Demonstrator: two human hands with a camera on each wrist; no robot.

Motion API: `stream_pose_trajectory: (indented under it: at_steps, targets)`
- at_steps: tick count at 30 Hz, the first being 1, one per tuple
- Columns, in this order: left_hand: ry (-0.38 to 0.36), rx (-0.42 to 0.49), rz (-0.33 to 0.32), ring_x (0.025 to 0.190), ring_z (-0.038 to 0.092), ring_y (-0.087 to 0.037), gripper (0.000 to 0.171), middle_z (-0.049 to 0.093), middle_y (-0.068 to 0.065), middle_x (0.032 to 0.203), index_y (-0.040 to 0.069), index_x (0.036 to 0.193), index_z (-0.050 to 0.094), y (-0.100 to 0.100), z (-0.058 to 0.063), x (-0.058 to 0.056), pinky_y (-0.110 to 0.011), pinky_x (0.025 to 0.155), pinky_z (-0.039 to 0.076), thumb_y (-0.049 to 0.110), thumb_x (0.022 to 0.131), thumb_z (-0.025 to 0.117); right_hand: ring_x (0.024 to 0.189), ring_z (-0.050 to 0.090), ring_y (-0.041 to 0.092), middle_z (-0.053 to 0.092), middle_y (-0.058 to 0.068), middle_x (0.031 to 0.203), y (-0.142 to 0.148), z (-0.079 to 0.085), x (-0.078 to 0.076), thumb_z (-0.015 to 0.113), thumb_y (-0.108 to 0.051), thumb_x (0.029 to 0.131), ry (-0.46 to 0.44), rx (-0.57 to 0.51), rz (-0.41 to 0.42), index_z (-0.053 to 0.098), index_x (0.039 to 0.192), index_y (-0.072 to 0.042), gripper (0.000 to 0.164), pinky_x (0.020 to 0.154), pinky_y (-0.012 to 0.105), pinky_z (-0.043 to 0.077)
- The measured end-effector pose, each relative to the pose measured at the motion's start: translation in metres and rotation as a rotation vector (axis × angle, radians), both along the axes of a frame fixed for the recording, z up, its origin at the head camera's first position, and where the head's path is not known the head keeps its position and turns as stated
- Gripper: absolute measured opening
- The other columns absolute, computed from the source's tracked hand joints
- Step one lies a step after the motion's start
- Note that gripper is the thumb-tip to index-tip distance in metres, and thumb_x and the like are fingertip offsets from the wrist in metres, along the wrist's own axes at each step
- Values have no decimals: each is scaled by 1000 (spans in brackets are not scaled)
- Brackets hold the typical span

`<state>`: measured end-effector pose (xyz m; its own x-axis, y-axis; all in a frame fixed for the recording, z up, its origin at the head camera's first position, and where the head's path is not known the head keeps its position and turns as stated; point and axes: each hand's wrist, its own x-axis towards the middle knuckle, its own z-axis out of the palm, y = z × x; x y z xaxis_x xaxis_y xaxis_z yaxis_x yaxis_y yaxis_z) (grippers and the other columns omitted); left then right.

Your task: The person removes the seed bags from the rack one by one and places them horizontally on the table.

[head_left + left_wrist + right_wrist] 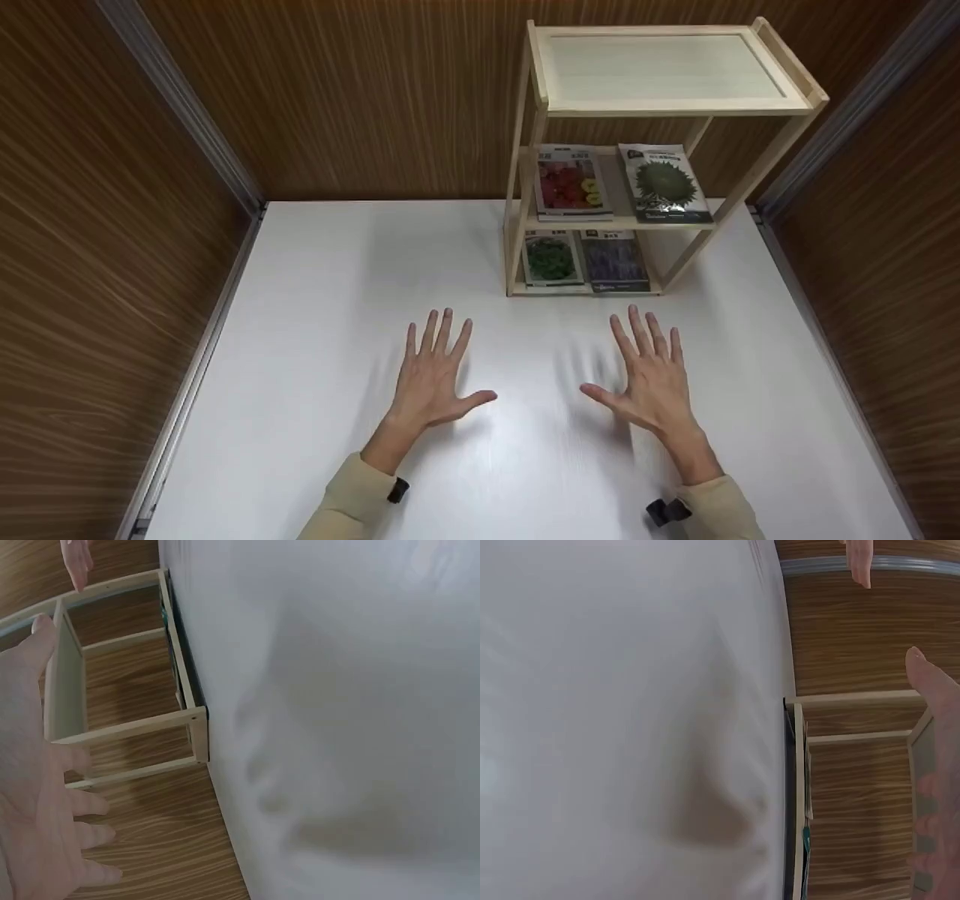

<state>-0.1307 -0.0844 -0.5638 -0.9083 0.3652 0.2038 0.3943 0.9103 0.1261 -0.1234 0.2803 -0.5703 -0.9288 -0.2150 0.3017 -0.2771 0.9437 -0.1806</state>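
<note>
My left hand (431, 386) hovers over the white table with straight, spread fingers, palm down and holding nothing. To its right, my right hand (654, 386) is spread the same way, thumb pointing inward, also holding nothing. Beyond both hands stands a light wooden shelf (667, 112). Its middle tier bears a packet with red and yellow flowers (570, 187) and a packet with a spiky green plant (666, 184). On the bottom tier lie a packet with green leaves (551, 259) and a packet with purple flowers (615, 261). Each wrist view shows its hand beside the shelf frame.
The white table (315, 300) spreads under both hands. Dark wood-grain panels (375, 97) rise behind it and on both sides, with metal rails (187, 112) at the corners. The shelf's top panel (667, 67) is pale with a raised rim.
</note>
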Motion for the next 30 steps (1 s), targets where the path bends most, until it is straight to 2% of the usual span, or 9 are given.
stream_pose_trajectory:
  at_steps: [13, 20, 26, 30]
  targets:
    - [-5, 1, -39, 163, 25, -39, 114, 28, -19, 174, 16, 168, 28, 25, 11, -35, -67, 133, 24, 87, 84, 55, 156, 29, 50, 29, 20, 173, 39, 8, -25, 60, -89, 75, 24, 23, -100, 35, 165, -15, 119, 127, 77, 22]
    - [-18, -20, -80, 160, 33, -39, 112, 33, -18, 172, 15, 168, 29, 40, 18, -56, -64, 133, 27, 89, 86, 49, 155, 31, 50, 37, 23, 168, 61, 13, -43, 61, -86, 75, 49, -1, -129, 37, 164, -14, 117, 126, 75, 26]
    - [13, -33, -79, 154, 42, -39, 109, 41, -17, 167, 13, 166, 33, 50, 21, -76, -62, 131, 33, 86, 88, 53, 152, 34, 49, 39, 23, 165, 77, 16, -58, 65, -79, 77, 53, -18, -149, 38, 162, -11, 112, 125, 73, 29]
    - [45, -65, -71, 150, 46, -37, 106, 46, -15, 164, 14, 164, 36, 57, 21, -89, -60, 129, 37, 87, 89, 49, 150, 36, 50, 43, 24, 161, 88, 16, -65, 69, -75, 77, 71, -40, -169, 42, 159, -10, 108, 122, 73, 31]
